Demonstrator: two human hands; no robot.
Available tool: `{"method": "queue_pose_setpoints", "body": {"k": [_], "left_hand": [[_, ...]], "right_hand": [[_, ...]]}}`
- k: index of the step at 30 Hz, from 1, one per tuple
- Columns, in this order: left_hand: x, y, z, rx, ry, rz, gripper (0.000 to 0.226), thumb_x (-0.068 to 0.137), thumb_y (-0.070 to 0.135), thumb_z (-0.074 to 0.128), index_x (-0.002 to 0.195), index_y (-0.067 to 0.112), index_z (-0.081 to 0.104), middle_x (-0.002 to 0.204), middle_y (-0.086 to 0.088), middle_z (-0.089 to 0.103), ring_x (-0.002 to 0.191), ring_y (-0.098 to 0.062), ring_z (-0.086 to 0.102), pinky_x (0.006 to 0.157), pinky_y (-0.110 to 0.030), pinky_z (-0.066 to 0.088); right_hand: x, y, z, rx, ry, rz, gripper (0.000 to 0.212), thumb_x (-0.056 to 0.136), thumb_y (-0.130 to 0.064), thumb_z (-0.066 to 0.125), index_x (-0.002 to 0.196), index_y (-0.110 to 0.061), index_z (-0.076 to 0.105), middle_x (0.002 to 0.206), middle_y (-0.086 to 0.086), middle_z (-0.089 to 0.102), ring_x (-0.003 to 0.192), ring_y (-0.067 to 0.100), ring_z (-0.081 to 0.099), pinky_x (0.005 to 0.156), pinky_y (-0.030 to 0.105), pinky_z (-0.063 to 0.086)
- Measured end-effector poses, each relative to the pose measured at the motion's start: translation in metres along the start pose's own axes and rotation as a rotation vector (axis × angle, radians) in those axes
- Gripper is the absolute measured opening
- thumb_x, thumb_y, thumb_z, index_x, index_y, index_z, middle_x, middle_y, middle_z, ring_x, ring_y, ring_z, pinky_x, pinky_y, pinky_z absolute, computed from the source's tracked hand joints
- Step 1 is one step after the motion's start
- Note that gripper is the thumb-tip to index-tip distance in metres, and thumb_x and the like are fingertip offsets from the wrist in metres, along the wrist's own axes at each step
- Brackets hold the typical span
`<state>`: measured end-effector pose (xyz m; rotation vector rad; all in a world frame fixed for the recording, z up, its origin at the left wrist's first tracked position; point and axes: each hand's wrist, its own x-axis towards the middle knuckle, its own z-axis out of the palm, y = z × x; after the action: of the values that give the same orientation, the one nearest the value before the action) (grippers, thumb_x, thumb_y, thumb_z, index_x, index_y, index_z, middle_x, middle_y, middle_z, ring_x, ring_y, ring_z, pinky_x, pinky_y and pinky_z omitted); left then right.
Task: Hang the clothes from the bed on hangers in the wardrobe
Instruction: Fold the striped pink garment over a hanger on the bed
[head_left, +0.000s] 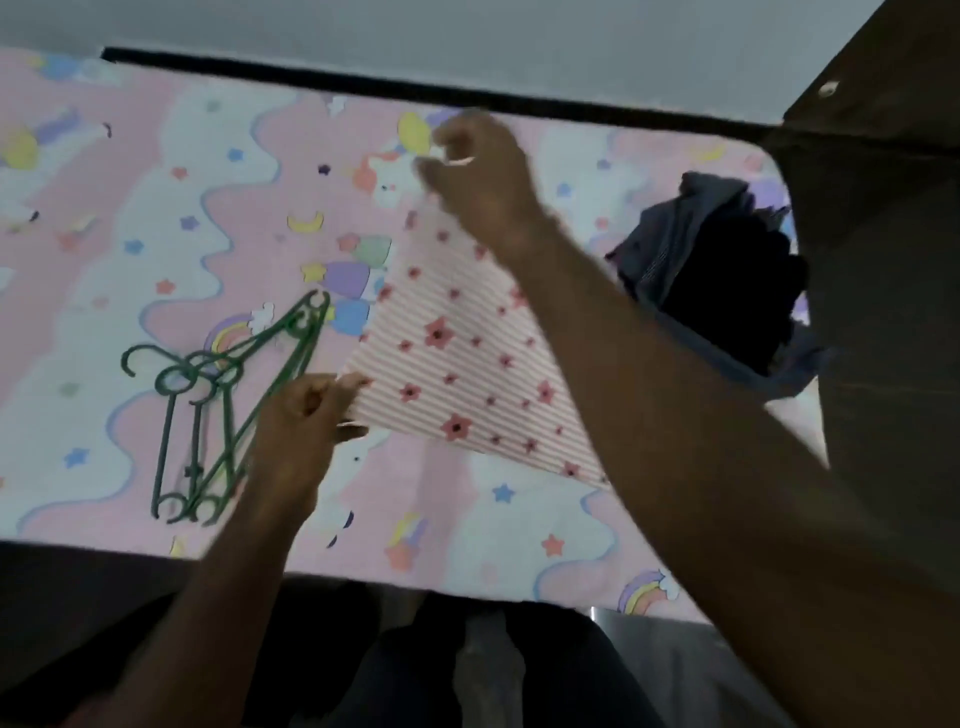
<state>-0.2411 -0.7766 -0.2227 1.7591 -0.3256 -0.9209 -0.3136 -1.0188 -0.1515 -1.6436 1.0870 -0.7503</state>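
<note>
Hands (306, 415) (480, 171) apart, pinch grip on cloth (467, 358) corners

A pink sheet (156, 218) printed with stars, moons and rainbows spreads across the scene, a plain grey wall (467, 36) running along its far side.

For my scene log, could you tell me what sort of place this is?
Probably a bedroom: a pink cartoon bedsheet, green hangers lying on it, and clothes, a dark pile plus a striped garment being held up.
</note>
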Motion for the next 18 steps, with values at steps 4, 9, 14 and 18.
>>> {"method": "queue_pose_setpoints", "body": {"k": [4,9,14,18], "left_hand": [[0.01,-0.142,-0.075,0.039,0.28,-0.435,0.027,0.098,0.011,0.052,0.116,-0.008,0.058,0.08,-0.008,0.061,0.062,-0.015,0.065,0.055,-0.022,0.055],[-0.011,-0.21,-0.1,0.24,0.191,-0.581,0.016,0.1,0.009,0.049,0.112,0.0,0.056,0.083,-0.009,0.06,0.064,-0.016,0.064,0.057,-0.028,0.052],[0.02,-0.21,-0.067,0.485,0.077,-0.469,0.026,0.09,0.022,0.062,0.105,0.0,0.065,0.094,-0.02,0.069,0.075,-0.029,0.063,0.073,-0.037,0.048],[0.065,-0.199,-0.027,0.752,0.144,-0.297,0.049,0.088,0.032,0.069,0.125,0.003,0.055,0.117,-0.012,0.063,0.113,-0.03,0.057,0.097,-0.037,0.04]], "right_hand": [[-0.087,0.095,0.095,-0.211,-0.391,0.15,0.047,0.084,-0.015,0.075,0.125,0.001,0.057,0.125,0.021,0.055,0.111,0.031,0.056,0.093,0.034,0.043],[-0.205,0.232,0.061,-0.294,-0.373,0.444,0.045,0.082,-0.009,0.076,0.121,0.008,0.059,0.123,0.026,0.057,0.117,0.035,0.055,0.1,0.022,0.031],[-0.23,0.311,-0.034,-0.504,0.003,0.591,0.036,0.08,-0.008,0.075,0.111,0.006,0.064,0.109,0.027,0.06,0.107,0.041,0.057,0.096,0.039,0.041],[-0.207,0.332,-0.09,-0.44,0.274,0.706,0.056,0.083,-0.023,0.074,0.131,-0.004,0.052,0.128,0.019,0.053,0.118,0.031,0.051,0.104,0.039,0.041]]}}
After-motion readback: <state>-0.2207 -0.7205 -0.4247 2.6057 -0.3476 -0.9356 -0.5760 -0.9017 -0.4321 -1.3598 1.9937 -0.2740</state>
